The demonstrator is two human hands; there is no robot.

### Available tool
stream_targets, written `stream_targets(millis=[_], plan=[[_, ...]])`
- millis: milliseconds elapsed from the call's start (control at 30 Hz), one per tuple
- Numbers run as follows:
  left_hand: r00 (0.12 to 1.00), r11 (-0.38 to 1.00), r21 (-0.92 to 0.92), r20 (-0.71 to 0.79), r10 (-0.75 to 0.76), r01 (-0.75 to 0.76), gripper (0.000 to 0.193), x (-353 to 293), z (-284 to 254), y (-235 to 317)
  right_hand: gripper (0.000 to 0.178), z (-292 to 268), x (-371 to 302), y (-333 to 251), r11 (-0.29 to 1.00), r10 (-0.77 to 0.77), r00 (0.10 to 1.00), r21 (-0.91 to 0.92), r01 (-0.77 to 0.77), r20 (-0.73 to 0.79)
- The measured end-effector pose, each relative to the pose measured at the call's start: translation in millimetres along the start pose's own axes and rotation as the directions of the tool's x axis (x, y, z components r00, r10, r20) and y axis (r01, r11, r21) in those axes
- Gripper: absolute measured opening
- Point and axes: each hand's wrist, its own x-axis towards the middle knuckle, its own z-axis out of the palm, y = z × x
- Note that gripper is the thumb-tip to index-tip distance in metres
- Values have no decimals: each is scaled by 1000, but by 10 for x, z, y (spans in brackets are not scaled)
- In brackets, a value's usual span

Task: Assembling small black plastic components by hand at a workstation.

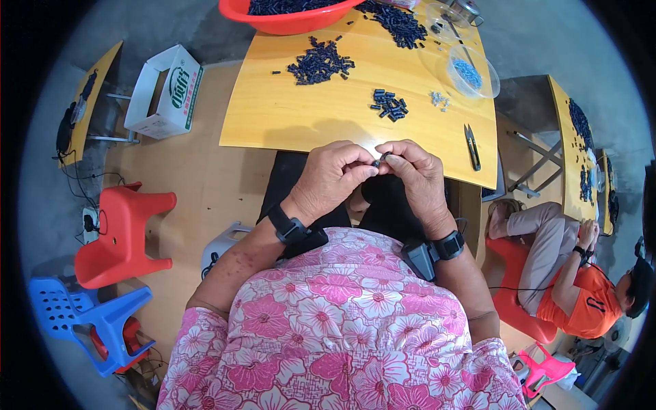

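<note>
Just off the table's near edge, my left hand [333,172] and my right hand [415,176] meet with fingertips pinched. Each pinches a small black piece; the left one's piece [376,163] and the right one's piece [385,156] almost touch, and the fingers partly cover both. Beyond my hands on the yellow table [273,109] lies a small heap of short black cylinders [389,105]. Farther back and left is a larger pile of black pieces [320,63]. Small pale silvery bits [439,101] lie to the right, and black-handled thread snips [472,147] rest near the right edge.
A red basin [290,26] of black pieces stands at the far left of the table. At back right are another black heap [396,26] and a clear bowl with blue bits [467,74]. Stools and a white carton [164,92] stand left; a person in orange [588,301] sits right.
</note>
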Motion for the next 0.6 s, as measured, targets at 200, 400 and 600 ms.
stream_targets(millis=[200,400,600], plan=[[1000,1000,-1,15,-17,17,9,-2,11,20,19,-6,-45,0,999,-47,999,-8,48,5],[1000,998,-65,28,-11,13,9,9,-12,91,19,16,-33,-19,995,-69,997,-66,70,23],[1000,998,-58,19,14,-13,9,5,-16,58,19,26,-28,-8,996,-73,997,-46,74,12]])
